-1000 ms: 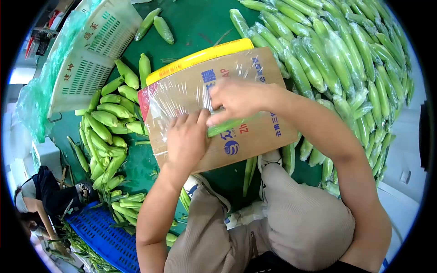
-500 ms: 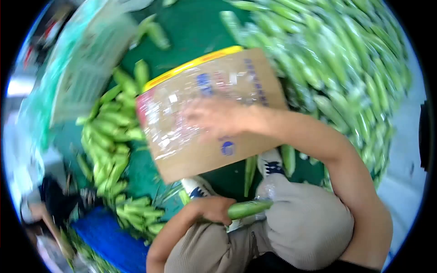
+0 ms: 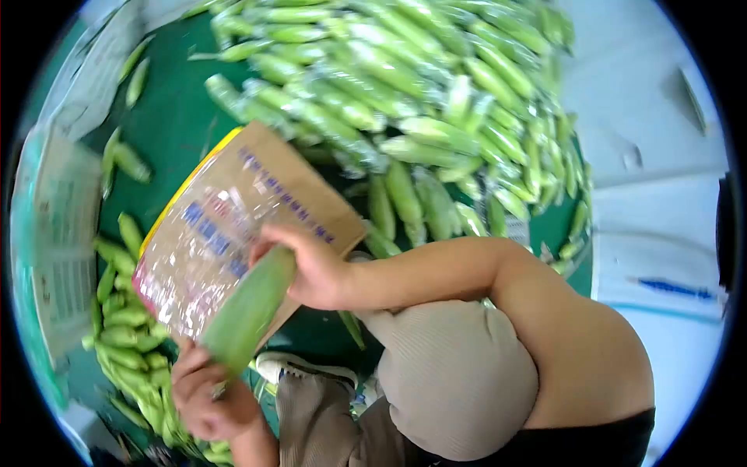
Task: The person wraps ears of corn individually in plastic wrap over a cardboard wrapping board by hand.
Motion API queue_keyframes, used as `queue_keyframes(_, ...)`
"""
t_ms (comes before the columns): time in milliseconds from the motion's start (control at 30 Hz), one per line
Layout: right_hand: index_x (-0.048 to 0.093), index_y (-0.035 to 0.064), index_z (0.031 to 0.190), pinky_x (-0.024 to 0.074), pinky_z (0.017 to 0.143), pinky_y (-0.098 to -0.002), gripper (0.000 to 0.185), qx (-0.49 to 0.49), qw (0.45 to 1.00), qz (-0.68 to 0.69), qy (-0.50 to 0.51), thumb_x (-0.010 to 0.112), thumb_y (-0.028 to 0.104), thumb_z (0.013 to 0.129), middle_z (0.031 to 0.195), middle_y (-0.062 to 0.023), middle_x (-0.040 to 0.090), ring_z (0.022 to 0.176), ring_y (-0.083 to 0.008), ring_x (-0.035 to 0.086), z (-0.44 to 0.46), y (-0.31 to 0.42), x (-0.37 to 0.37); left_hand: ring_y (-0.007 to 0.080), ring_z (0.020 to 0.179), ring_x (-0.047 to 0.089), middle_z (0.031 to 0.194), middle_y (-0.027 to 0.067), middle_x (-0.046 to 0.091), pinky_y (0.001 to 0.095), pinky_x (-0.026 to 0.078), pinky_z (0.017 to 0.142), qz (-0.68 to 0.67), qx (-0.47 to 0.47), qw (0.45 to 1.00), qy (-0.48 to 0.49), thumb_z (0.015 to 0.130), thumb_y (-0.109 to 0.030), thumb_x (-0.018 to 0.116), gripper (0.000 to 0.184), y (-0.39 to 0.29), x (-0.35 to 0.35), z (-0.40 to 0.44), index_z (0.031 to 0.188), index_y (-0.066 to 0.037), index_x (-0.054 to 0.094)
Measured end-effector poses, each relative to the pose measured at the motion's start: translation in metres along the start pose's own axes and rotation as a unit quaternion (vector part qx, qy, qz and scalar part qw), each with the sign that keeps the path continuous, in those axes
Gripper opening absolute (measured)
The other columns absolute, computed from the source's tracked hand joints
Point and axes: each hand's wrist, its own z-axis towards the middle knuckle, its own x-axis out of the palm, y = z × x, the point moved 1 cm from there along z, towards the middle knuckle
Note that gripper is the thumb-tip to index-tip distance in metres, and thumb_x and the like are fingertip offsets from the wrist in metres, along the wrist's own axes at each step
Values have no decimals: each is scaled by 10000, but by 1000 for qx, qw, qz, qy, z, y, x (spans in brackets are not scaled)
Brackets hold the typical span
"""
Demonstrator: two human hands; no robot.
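The trousers (image 3: 459, 381) are a soft beige-taupe, in a fabric with fine, close-set ribs, cut loose enough to round out broadly over the knee at the lower centre of the frame. Ribbing of the same kind runs down the other leg, left of it, where the cloth looks more shaded. A pale shoe (image 3: 307, 364) with a light rim shows below the middle of the frame. At the bottom right lies the straight edge of a plain black garment (image 3: 599, 437). The right arm (image 3: 576, 342) is bare, and both the right hand (image 3: 307, 268) and the left hand (image 3: 214, 393) are ungloved.
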Motion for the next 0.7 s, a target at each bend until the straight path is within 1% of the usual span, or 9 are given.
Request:
queue_keyframes(133,645,54,1219,482,1062,-447,417,225,941,239,83,609,415,1013,1182,-120,685,1167,-264,636,-52,-4,57,353,1209,647,1147,129,704,442,527,1037,190,353,898,180,729,-209,717,336,35,84,43,1032,-64,709)
queue_keyframes(200,599,55,1267,494,1049,-441,442,97,993,62,8,631,401,994,1214,-109,654,1182,-259,621,-45,9,35,303,1218,641,1185,105,692,435,517,1042,200,377,886,182,769,-230,723,315,59,78,29,1055,-98,708)
queue_keyframes(267,554,56,1315,506,1036,-435,485,-100,984,-103,-103,652,388,975,1246,-98,623,1197,-253,606,-45,49,0,252,1226,634,1223,82,681,427,507,1047,240,316,906,146,810,-251,729,294,71,48,9,1078,-133,708)
queue_keyframes(300,506,27,1387,487,1084,-439,545,-54,988,145,20,688,322,966,1346,-129,582,1285,-273,553,-44,80,-18,263,1174,640,1185,89,678,422,513,1012,309,262,912,69,841,-231,728,271,77,25,-6,1089,-126,698)
queue_keyframes(333,459,-9,1440,452,1144,-454,612,-214,971,94,-54,711,271,956,1379,-175,556,1310,-318,530,-53,127,-42,274,1122,646,1147,96,675,418,518,977,374,196,906,1,873,-210,727,248,83,1,-19,1100,-119,688)
queue_keyframes(433,354,-76,1502,310,1257,-517,674,-354,930,86,-45,661,245,995,1490,-240,468,1417,-359,441,-69,265,-113,321,932,608,1063,164,617,389,501,862,228,-156,840,-468,872,-75,712,227,150,-139,-83,1078,-11,640)
queue_keyframes(467,369,-47,1504,265,1266,-548,627,-393,914,43,-88,628,243,1013,1509,-212,475,1445,-346,421,-69,269,-103,329,971,592,1086,160,599,398,487,905,308,-165,759,-550,852,-72,714,256,164,-185,-107,1087,-7,635)
queue_keyframes(567,465,3,1449,352,1206,-515,491,-455,866,-46,-201,553,282,1054,1453,-161,554,1384,-299,487,-54,244,-61,380,1237,559,1287,186,608,461,443,1066,626,-319,643,-305,808,23,606,467,170,-288,-190,1274,-15,603)
queue_keyframes(700,557,23,1333,446,1028,-404,354,-173,976,-136,3,504,264,1079,1226,-91,635,1053,-211,581,-44,226,-101,323,1499,368,1591,153,434,455,352,1197,741,-309,594,-43,812,-15,599,728,175,-340,-205,1523,-91,459)
